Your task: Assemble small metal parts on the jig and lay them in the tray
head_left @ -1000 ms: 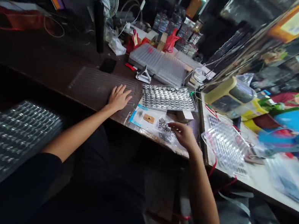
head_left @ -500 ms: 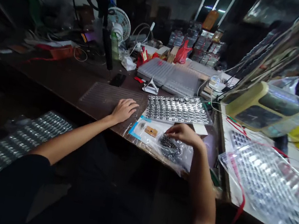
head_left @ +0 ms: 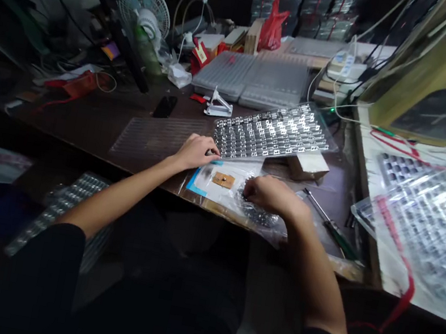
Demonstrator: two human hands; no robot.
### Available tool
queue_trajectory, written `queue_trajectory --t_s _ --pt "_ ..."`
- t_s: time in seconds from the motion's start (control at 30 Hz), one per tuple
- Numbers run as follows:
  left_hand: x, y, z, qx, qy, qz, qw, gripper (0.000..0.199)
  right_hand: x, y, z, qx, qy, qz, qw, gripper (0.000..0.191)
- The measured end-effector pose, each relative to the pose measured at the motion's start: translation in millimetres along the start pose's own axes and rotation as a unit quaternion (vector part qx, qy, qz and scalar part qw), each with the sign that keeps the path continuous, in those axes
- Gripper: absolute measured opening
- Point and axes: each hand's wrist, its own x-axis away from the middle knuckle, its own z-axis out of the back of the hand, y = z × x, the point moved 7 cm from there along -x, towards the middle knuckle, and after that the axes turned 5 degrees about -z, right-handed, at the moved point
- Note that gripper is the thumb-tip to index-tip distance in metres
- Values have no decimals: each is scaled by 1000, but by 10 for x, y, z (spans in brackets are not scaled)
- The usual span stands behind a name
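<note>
My left hand (head_left: 195, 152) lies with its fingertips at the near corner of a silver blister tray (head_left: 272, 132), whose cells hold small shiny metal parts. My right hand (head_left: 270, 194) is curled over a heap of small dark metal parts (head_left: 255, 214) in a clear plastic bag, and the fingers hide part of the heap. Beside it lies a white card with a blue edge (head_left: 204, 178), bearing a small tan pad (head_left: 223, 180). A green-handled screwdriver (head_left: 331, 223) lies to the right of my right hand.
A cardboard box (head_left: 307, 166) sits under the tray's far side on the dark bench (head_left: 86, 108), with a ribbed plastic mat (head_left: 155, 135) at left. Grey compartment boxes (head_left: 249, 79) stand behind. Plastic-wrapped trays (head_left: 432, 227) lie on a white table at right.
My left hand has slid right from the ribbed mat to the tray's corner. The tray now sits at a slant, and my right hand has lowered onto the bagged parts. The screwdriver has come into view.
</note>
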Motion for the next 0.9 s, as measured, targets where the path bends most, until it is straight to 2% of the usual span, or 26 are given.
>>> queue_trajectory --t_s 0.1,0.2,0.27,0.37,0.53,0.7,0.83,0.9 --pt "48 41 78 -11 16 0 1000 11 -8 -65 46 -22 7 43 999 23" --pt "214 153 192 46 93 13 994 12 -36 -109 145 -46 46 79 995 27" --pt "375 241 185 123 137 24 983 10 -61 -110 206 -61 74 88 991 26" --pt "564 320 0 206 141 48 967 8 -102 -70 268 -81 107 85 987 24" --pt "646 269 -210 216 173 71 958 14 -136 47 372 -115 173 61 976 18" --pt "643 268 -239 214 155 69 962 25 -141 41 418 -154 225 49 961 24" --pt "668 292 -209 197 156 87 964 29 -199 -1 342 -183 224 44 956 21" --pt "670 301 -214 190 155 97 965 29 -232 15 298 -198 220 31 955 26"
